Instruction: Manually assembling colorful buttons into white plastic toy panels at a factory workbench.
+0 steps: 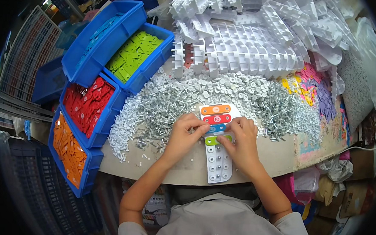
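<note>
My left hand (188,132) has its thumb and forefinger pressed together, pinching the left end of a small blue strip (216,128), which lies across a white board (224,172) between my two hands. My right hand (243,141) is bent over the other side: its forefinger is at the right end of the blue strip and its thumb reaches a green strip (211,141), the two parted a little; whether anything is pinched between them I cannot tell. Just beyond my fingertips, a red strip (217,119) and then an orange strip (215,110) lie across the same board, while its near part, with rows of round studs, runs toward me from between my hands. The board is on the table (275,152). Beyond my hands and to both sides of them spreads a heap of small metal pins (165,112), with white round caps (217,86) farther out, and past those are stacked white plastic frames (251,48). Well to the left of my left hand stand blue bins (93,153) with orange pieces (68,151), red pieces (88,104), lime green pieces (134,55) and light blue pieces (98,36) in them. Well out to the right of my right hand lie purple pieces (325,101), with pink pieces (310,74) and yellow pieces (310,99) next to them.
</note>
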`<state>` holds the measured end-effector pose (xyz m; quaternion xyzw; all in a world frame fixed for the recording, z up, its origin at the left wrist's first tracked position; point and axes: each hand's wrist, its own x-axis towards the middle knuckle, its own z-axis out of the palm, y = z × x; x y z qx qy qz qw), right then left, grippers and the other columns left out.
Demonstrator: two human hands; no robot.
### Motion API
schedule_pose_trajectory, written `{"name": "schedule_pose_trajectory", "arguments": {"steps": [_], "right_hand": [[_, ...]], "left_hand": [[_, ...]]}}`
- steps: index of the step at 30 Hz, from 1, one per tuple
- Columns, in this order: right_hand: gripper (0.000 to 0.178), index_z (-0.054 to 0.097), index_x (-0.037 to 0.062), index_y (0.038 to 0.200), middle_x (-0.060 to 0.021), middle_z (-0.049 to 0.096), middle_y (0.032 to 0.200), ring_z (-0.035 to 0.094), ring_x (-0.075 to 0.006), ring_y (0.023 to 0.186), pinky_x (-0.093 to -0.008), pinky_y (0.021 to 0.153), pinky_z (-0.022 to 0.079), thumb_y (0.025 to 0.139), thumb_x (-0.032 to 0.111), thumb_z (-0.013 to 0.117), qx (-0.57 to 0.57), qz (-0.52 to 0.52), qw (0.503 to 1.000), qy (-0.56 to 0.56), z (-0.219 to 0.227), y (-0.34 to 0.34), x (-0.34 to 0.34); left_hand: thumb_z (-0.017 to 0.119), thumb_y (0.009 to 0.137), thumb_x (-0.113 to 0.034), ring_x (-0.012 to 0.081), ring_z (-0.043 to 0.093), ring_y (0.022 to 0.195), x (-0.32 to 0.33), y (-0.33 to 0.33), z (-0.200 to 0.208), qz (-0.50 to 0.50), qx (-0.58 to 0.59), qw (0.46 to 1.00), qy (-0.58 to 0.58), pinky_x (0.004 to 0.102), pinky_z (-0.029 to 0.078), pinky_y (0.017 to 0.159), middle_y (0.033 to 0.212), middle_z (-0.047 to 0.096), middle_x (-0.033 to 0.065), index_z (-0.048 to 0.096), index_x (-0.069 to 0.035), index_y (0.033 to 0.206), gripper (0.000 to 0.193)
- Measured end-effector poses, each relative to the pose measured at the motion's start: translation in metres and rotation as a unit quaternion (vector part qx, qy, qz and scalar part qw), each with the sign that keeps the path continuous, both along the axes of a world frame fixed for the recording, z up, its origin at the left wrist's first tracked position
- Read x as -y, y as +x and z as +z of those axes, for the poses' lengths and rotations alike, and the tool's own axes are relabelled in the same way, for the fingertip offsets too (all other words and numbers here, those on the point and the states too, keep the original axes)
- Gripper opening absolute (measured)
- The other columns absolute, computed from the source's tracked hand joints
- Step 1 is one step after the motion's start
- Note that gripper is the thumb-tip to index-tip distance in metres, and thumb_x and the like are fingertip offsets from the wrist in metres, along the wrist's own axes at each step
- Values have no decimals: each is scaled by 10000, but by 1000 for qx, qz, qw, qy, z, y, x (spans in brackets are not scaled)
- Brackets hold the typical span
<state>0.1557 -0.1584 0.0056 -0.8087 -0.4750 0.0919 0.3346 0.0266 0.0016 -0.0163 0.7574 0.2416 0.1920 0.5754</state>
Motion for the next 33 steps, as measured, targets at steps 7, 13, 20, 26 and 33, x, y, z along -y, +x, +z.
{"name": "schedule_pose_trajectory", "arguments": {"steps": [7, 13, 20, 26, 33], "right_hand": [[587, 558, 52, 1192, -97, 548, 1032, 505, -263, 1000, -395, 917, 355, 704, 199, 850, -2, -68, 998, 4, -4, -2, 1], [596, 552, 41, 1189, -93, 539, 1046, 497, -263, 1002, -400, 924, 352, 699, 201, 851, 11, -82, 996, 20, -9, -4, 1], [567, 554, 43, 1176, -92, 538, 1043, 494, -265, 1006, -400, 932, 347, 710, 192, 842, -3, -74, 997, 20, -8, -4, -1], [503, 569, 57, 1128, -89, 542, 1013, 496, -263, 983, -394, 904, 341, 726, 196, 838, 18, -64, 998, 10, -7, -3, 2], [351, 590, 55, 1063, -89, 567, 1019, 507, -261, 961, -397, 897, 340, 785, 145, 784, 48, -59, 995, 71, -2, -6, 11]], "left_hand": [[773, 806, -137, 167, 512, 716, 11, 12, -2, -10, -21, 987, 157, 320, 387, 717, 692, 563, 19, 759, -45, 848, 102], [790, 764, -146, 177, 517, 719, 19, 19, 3, 40, -43, 979, 196, 340, 373, 768, 704, 543, -8, 677, -96, 845, 149], [790, 761, -154, 181, 520, 745, 14, 22, 1, 23, -32, 971, 235, 341, 374, 775, 746, 543, -7, 644, -102, 856, 182], [768, 790, -131, 207, 561, 782, -27, 27, 6, 103, -14, 954, 282, 366, 426, 798, 809, 615, 35, 676, -82, 900, 151], [554, 911, -8, 367, 681, 883, -162, 41, -12, 99, -57, 936, 333, 413, 525, 805, 979, 721, 194, 681, 29, 1084, 218]]}}
